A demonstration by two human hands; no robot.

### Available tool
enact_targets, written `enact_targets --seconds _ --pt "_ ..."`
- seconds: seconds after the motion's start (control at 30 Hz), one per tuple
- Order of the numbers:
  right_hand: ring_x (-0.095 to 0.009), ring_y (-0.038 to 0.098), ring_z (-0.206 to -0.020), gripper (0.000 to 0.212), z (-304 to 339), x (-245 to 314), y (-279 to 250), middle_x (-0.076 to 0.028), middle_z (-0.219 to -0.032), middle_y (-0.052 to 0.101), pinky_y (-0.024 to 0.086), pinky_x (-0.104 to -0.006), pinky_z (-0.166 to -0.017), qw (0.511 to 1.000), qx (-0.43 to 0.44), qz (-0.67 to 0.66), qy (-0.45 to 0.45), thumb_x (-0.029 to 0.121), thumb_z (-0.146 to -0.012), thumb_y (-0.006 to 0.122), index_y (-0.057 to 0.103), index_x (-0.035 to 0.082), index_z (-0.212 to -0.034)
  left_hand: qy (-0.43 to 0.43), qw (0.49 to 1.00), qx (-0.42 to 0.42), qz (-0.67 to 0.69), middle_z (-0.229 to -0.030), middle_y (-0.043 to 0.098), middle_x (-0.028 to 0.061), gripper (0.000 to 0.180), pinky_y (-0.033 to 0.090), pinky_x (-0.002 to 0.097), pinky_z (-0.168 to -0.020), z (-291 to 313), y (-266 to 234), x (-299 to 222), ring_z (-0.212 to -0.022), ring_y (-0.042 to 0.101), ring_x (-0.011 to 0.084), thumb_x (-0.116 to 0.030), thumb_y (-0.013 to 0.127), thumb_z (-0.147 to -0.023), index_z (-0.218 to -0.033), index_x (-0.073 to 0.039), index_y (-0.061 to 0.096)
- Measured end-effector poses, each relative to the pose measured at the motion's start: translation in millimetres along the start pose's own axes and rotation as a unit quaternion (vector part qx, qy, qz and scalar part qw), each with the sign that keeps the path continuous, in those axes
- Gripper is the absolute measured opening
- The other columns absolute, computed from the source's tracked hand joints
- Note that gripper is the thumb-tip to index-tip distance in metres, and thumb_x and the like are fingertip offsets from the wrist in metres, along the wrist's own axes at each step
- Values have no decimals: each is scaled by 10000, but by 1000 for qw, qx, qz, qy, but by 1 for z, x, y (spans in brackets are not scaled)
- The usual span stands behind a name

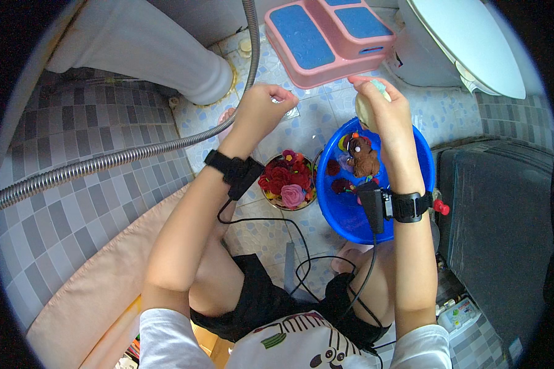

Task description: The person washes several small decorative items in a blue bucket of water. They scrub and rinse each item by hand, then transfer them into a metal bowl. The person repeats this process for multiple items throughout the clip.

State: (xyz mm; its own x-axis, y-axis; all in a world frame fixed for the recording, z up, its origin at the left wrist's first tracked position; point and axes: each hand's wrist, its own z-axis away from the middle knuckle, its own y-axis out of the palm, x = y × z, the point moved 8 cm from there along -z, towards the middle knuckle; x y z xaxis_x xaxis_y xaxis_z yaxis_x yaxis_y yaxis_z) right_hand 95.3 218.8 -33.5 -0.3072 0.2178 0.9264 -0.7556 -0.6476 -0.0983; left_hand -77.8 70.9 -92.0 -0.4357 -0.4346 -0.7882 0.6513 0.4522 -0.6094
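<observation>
Floor [326,117] of pale patterned tiles, bathroom with grey tiled wall [61,203]. Right hand [381,107] closed around a pale lump [364,109] above the blue basin [351,215]; left hand [261,107] curled into a fist near the metal hose [104,161], well apart.

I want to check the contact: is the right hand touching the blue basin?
Apart. In the head view the right hand is raised above the blue basin, closed around a small pale object; the forearm crosses over the basin without resting on its rim.
</observation>
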Motion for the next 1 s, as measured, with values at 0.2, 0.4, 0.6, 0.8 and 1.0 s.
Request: enact_targets --seconds 0.2,0.4,0.6,0.8,1.0 --pt "-54 545 -674 247 -5 -6 -1 21 -802 632 426 -211 -576 1000 1 16 -4 258 -910 625 736 83 -1044 -188 980 60 -23 -731 717 100 183 540 369 -676 1 71 109 -681 685 250 -283 754 -736 -789 -109 770" --pt "-57 539 -675 278 -23 -29 18 25 -770 605 425 -211 -581 992 102 61 29 245 -904 603 730 88 -1095 -228 967 78 -85 -773 728 93 173 557 375 -717 -5 100 162 -742 702 258 -297 761 -707 -780 -141 776" --pt "-79 518 -631 390 -41 -42 16 17 -719 569 437 -235 -549 985 136 24 101 297 -896 531 694 102 -1191 -244 967 67 -30 -776 732 88 200 552 365 -718 -13 105 174 -744 700 253 -310 775 -686 -778 -133 779" --pt "-120 549 -602 347 -31 -45 24 -12 -724 598 436 -268 -512 986 130 -32 102 302 -853 569 724 85 -1076 -223 972 68 14 -778 724 86 253 529 345 -717 -10 122 189 -738 683 193 -332 786 -752 -854 -100 780" --pt "-104 542 -645 409 -28 -49 16 1 -746 568 445 -251 -549 984 130 7 124 310 -872 551 687 72 -1177 -220 972 74 -35 -793 731 83 280 532 350 -716 -13 141 218 -737 687 208 -361 789 -731 -868 -117 779"
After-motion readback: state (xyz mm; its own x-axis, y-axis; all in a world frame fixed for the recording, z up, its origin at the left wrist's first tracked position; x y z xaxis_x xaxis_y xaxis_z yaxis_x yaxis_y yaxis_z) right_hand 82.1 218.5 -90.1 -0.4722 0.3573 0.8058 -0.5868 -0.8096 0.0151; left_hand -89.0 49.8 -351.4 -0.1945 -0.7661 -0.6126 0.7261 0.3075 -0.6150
